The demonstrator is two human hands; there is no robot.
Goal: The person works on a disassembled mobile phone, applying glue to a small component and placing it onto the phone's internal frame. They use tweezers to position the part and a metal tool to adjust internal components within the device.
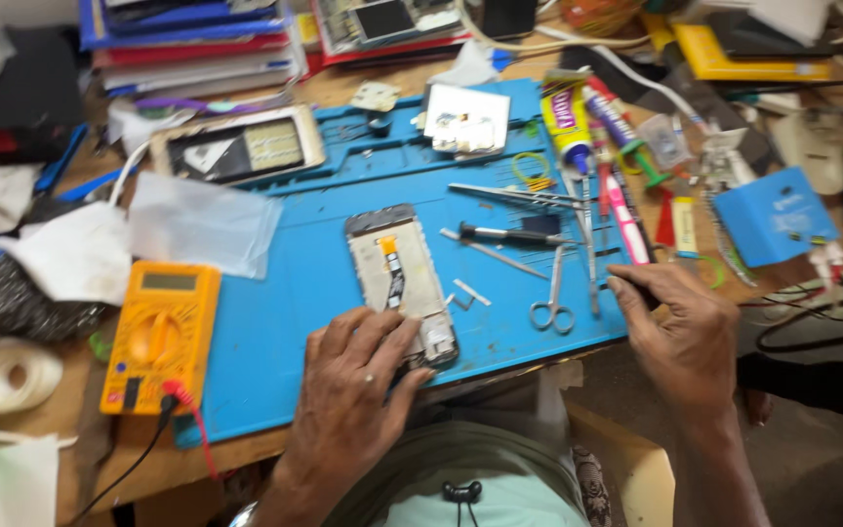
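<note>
An opened phone [398, 275] lies face down on a blue work mat [314, 283], its inner frame and an orange flex cable showing. My left hand [358, 385] rests on the phone's near end, fingers spread over its lower edge. My right hand [680, 332] sits at the mat's right edge with its fingers closed around a dark tool handle [636, 290]. Small scissors [552, 298], tweezers [514, 193] and a black-handled screwdriver [500, 234] lie on the mat between the phone and my right hand.
A yellow multimeter [160, 332] with red and black leads sits at the mat's left. A second phone frame [236, 144], a metal back plate [465, 119], glue tubes [566, 117], a blue box [775, 215], stacked folders and cables crowd the bench.
</note>
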